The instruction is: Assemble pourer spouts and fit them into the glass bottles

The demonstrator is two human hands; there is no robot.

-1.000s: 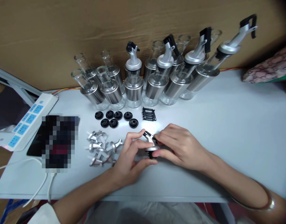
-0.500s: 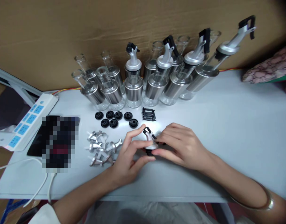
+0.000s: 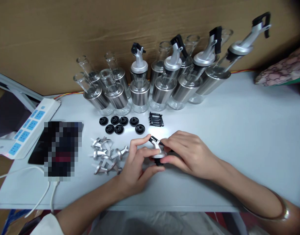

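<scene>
Both hands meet at the middle of the white table (image 3: 238, 130) around one silver pourer spout (image 3: 157, 150) with a black lid and black stopper. My left hand (image 3: 135, 166) pinches its silver body from the left, fingers curled. My right hand (image 3: 189, 155) grips it from the right, fingertips at the black lid. Left of my hands lies a heap of several bare silver spouts (image 3: 106, 156). Beyond them lie several black rubber stoppers (image 3: 120, 124) and a small stack of black lids (image 3: 156, 119).
Several glass and steel bottles (image 3: 140, 91) stand in a row at the back against the cardboard wall (image 3: 115, 29); some carry pourers. A power strip (image 3: 27, 127) and a dark blurred device (image 3: 60, 148) with white cables lie at the left. Patterned cloth (image 3: 282, 70) sits far right.
The pourer spout was lifted slightly and then lowered again between my hands. Both hands kept their grip in the same spot.
</scene>
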